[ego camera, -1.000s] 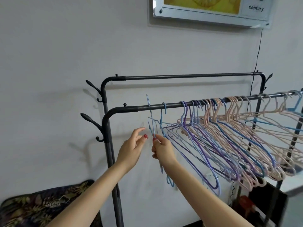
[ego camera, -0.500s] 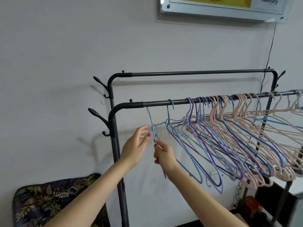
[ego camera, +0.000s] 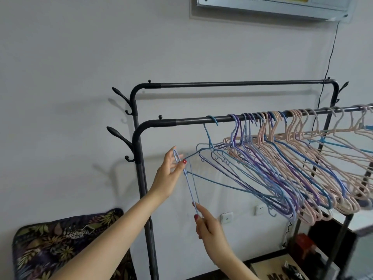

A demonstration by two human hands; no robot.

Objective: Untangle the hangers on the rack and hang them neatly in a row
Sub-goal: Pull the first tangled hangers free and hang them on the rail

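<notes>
Pinching the light blue hanger mid-frame, left hand at its hook, right hand below; needing slow lifting onto the rail, clear of neighbours.

My one head camera looks forward and slightly up at the rack close before me; its wide lens perhaps bends the edges, and both forearms reach in from below.

Pale wall, framed panel, floral cushion below.
</notes>
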